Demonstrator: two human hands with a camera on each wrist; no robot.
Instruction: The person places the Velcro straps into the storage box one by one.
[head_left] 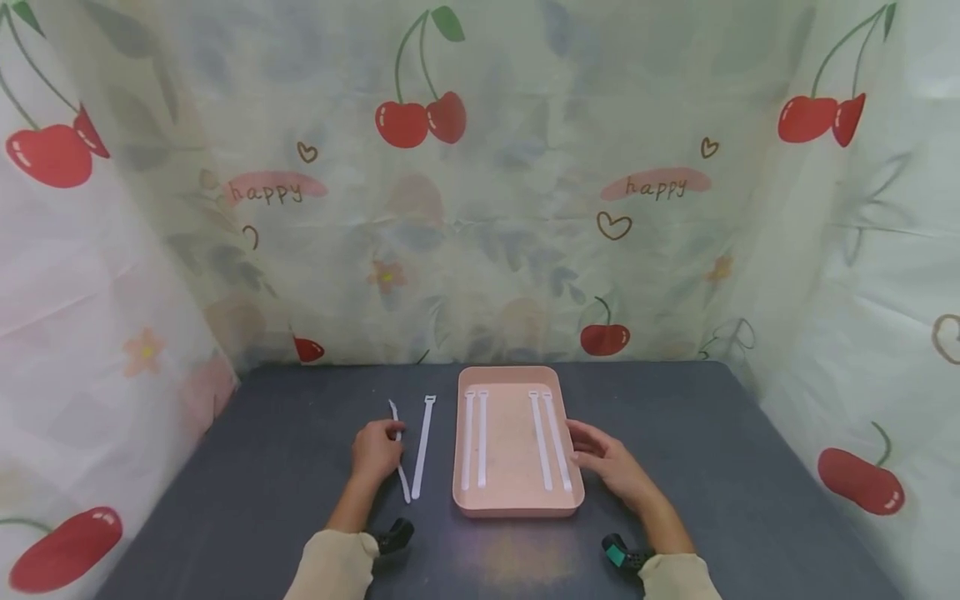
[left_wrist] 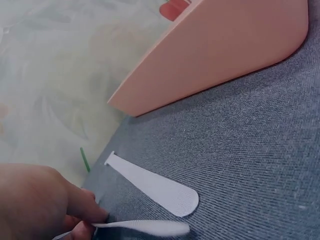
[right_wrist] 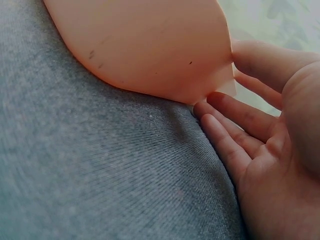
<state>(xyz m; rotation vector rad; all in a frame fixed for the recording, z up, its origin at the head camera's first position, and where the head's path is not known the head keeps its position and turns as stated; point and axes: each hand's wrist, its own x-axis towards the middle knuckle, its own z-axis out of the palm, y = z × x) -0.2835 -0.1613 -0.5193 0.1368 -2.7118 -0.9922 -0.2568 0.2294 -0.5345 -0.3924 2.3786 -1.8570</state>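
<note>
My left hand (head_left: 377, 451) pinches a thin white cable strap (head_left: 404, 483) between thumb and fingers, just over the dark table. In the left wrist view this strap (left_wrist: 160, 228) is seen nearly edge-on, its rounded end pointing away from the fingertips. A second white strap (head_left: 423, 450), with a slotted head at its far end, lies flat between that hand and a pink tray (head_left: 510, 454). My right hand (head_left: 611, 467) touches the tray's right side with loosely extended fingers. Inside the tray lie two pairs of straps, a left pair (head_left: 482, 442) and a right pair (head_left: 540, 442).
The dark grey cloth-like table top (head_left: 300, 433) ends at a cherry-printed curtain (head_left: 487, 275) behind and on both sides. Black bands with small devices sit at both wrists, the right one (head_left: 626, 554) with a green patch.
</note>
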